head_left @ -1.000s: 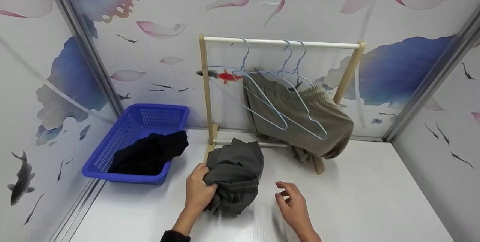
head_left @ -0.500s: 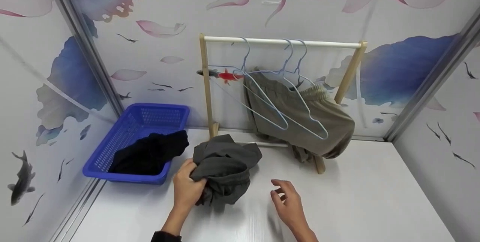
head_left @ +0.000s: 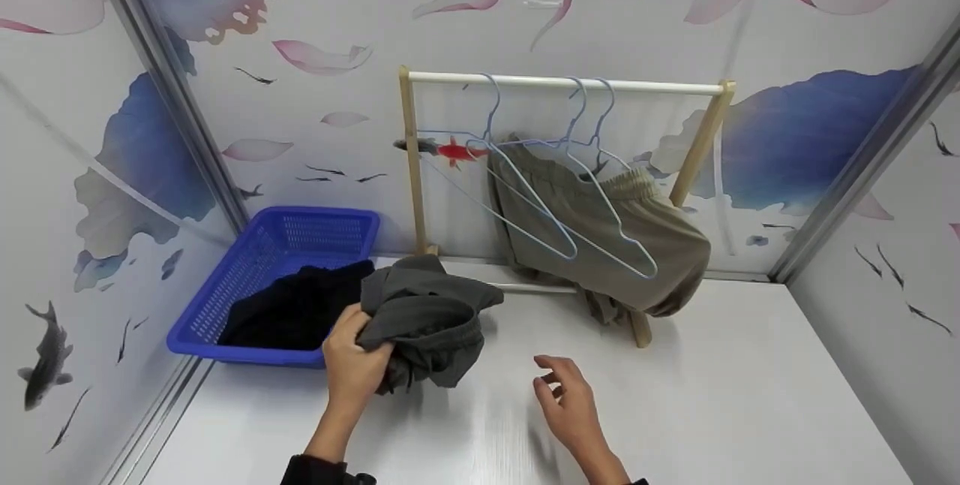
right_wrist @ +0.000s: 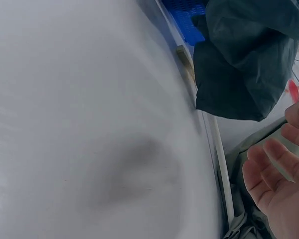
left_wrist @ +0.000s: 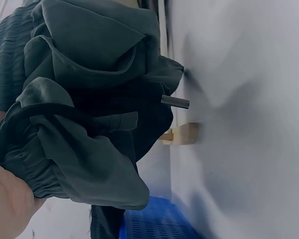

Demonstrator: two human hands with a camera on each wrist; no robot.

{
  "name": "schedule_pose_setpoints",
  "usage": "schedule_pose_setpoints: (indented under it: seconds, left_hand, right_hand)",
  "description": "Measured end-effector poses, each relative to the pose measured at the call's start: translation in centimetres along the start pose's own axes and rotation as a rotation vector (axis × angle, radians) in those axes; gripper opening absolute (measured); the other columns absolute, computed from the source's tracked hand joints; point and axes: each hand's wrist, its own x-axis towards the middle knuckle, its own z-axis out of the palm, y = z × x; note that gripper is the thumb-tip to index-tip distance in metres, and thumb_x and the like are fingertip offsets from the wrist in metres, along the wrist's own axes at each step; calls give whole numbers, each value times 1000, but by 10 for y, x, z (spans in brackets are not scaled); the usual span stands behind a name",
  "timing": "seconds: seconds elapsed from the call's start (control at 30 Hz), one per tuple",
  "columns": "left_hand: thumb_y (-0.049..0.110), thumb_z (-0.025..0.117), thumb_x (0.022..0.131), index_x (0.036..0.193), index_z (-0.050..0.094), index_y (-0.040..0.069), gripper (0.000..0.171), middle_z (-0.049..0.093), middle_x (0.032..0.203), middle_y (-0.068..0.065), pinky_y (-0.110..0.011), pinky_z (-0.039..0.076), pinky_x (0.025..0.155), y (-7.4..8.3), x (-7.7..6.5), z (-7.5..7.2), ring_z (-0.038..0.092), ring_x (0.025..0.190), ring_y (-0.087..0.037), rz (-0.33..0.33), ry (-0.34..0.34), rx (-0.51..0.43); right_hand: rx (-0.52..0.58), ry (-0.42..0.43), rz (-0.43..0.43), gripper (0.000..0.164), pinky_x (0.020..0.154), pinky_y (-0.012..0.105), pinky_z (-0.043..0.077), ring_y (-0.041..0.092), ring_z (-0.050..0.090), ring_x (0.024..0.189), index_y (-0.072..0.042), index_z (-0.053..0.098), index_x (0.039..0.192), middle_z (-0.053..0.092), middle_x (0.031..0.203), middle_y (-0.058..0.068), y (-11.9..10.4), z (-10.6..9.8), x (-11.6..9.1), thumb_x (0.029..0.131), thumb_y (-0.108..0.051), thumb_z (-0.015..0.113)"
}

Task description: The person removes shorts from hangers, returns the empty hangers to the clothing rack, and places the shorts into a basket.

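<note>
My left hand (head_left: 355,365) grips a bunched pair of dark grey shorts (head_left: 420,327) by the elastic waistband. They hang over the white table, just right of the blue basket's near corner, and overlap that corner in the head view. In the left wrist view the grey cloth (left_wrist: 99,45) fills the upper left, and a dark drawstring (left_wrist: 55,109) loops across it. My right hand (head_left: 568,406) hovers over the table to the right with loosely bent fingers and nothing in them. The right wrist view shows its fingers (right_wrist: 269,169) apart from the shorts.
A blue basket (head_left: 262,245) at the left holds a black garment (head_left: 300,305). Behind stands a wooden rack with a white rail (head_left: 525,81). Several light blue hangers (head_left: 525,177) hang there, and olive shorts (head_left: 600,230) hang toward the right. Patterned walls surround the table (head_left: 712,395).
My left hand has carried the grey shorts left and slightly up, toward the basket. My right hand has shifted slightly left and up, still holding nothing.
</note>
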Motion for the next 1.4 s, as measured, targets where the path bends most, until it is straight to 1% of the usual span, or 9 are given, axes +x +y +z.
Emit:
schedule_pose_setpoints:
  seconds: [0.2, 0.37, 0.5, 0.73, 0.87, 1.0, 1.13, 1.23, 1.4]
  left_hand:
    - [-24, 76, 66, 70, 63, -2, 26, 72, 96, -20, -10, 45, 78, 25, 17, -11, 65, 81, -25, 10, 43, -14]
    - [-24, 75, 68, 71, 62, -5, 23, 72, 97, -22, -10, 45, 79, 41, 31, -20, 63, 82, -23, -6, 57, -23]
    - [-24, 75, 70, 73, 63, -6, 21, 71, 97, -23, -11, 45, 81, 42, 39, -25, 63, 85, -22, -23, 85, -30]
    - [-22, 73, 73, 72, 63, -8, 17, 70, 97, -22, -13, 45, 88, 40, 54, -31, 66, 92, -37, -50, 156, -12]
    - [-21, 72, 74, 70, 61, -9, 17, 70, 98, -25, -14, 43, 83, 38, 61, -36, 65, 92, -31, -76, 185, 4]
    - [-20, 74, 77, 69, 60, -9, 19, 70, 99, -28, -15, 42, 79, 25, 66, -38, 62, 91, -19, -96, 202, 8]
    - [-17, 76, 79, 70, 60, -7, 21, 70, 99, -24, -18, 41, 75, -3, 68, -38, 58, 86, -8, -108, 223, 13]
    - [-14, 76, 80, 68, 58, -5, 24, 69, 98, -20, -21, 39, 70, -21, 70, -40, 54, 80, -6, -130, 234, 26]
    - [-10, 75, 81, 67, 55, -3, 25, 68, 97, -19, -24, 39, 71, -40, 74, -46, 54, 81, -7, -181, 268, 63]
  right_hand:
    - [-4, 5, -37, 28, 67, 25, 54, 21, 70, 89, -1, 68, 122, 68, 114, 13, -1, 1, 2, 95, 5, 64]
    - [-20, 10, -63, 28, 68, 29, 56, 20, 69, 90, 0, 68, 122, 68, 114, 12, -2, 4, 6, 95, 5, 64]
    - [-14, -3, -58, 29, 69, 31, 56, 20, 69, 91, -1, 68, 123, 68, 115, 12, -5, 5, 9, 95, 5, 64]
    - [-8, -12, -49, 28, 70, 31, 56, 20, 69, 91, 1, 67, 123, 67, 115, 12, -6, 7, 8, 96, 4, 64]
    - [-6, -2, -63, 27, 69, 30, 56, 21, 69, 90, 1, 68, 122, 68, 114, 12, -5, 7, 7, 96, 5, 64]
    - [-3, 1, -53, 27, 68, 30, 56, 21, 69, 90, 1, 68, 121, 68, 113, 12, -5, 7, 6, 95, 6, 65]
    - [-4, -3, -41, 27, 68, 29, 56, 21, 69, 90, -1, 69, 121, 68, 113, 12, -3, 6, 6, 95, 6, 65]
    - [-6, -5, -32, 28, 68, 27, 55, 21, 69, 90, 0, 69, 121, 68, 114, 13, -1, 6, 5, 94, 6, 65]
    - [-14, -16, -10, 28, 69, 27, 55, 20, 69, 91, 0, 69, 122, 68, 115, 12, -1, 6, 4, 95, 4, 65]
